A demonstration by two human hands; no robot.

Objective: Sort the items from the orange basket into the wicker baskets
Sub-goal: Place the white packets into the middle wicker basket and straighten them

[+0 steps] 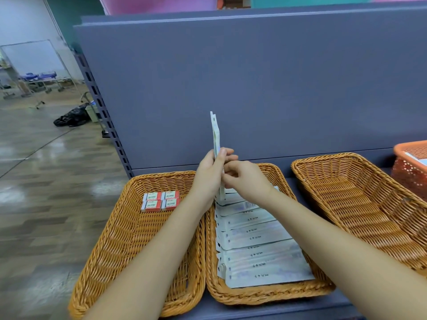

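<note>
Pinched edge-on between thumb and fingers of the left hand [211,172]: a small sheaf of flat white packets [216,144], held upright above the far end of the middle wicker basket [263,294]. Right hand [247,179] closed in against the lower part of the same sheaf, fingers curled at its near edge, seemingly squaring it or peeling one packet loose; which of the two, not clear from this angle.

Likely light and thin, judging by how little finger pressure keeps them standing. Flexible rather than stiff: the top bends slightly. Glossy film, so probably slippery against each other and prone to fanning or sliding out if gripped only at one corner. Best taken across the flat faces near mid-length, thumb on one side and fingers on the other, then laid down flat.

Below the hands, a row of matching packets [254,241] already overlapped like shingles from far to near, filling most of the middle basket. In the left wicker basket [129,250], four small red-and-white boxes [161,200] set in a square at the far end. Right wicker basket [360,204] showing only bare weave. Orange basket [409,172] at the far right edge, partly cut off, something pale inside.
</note>
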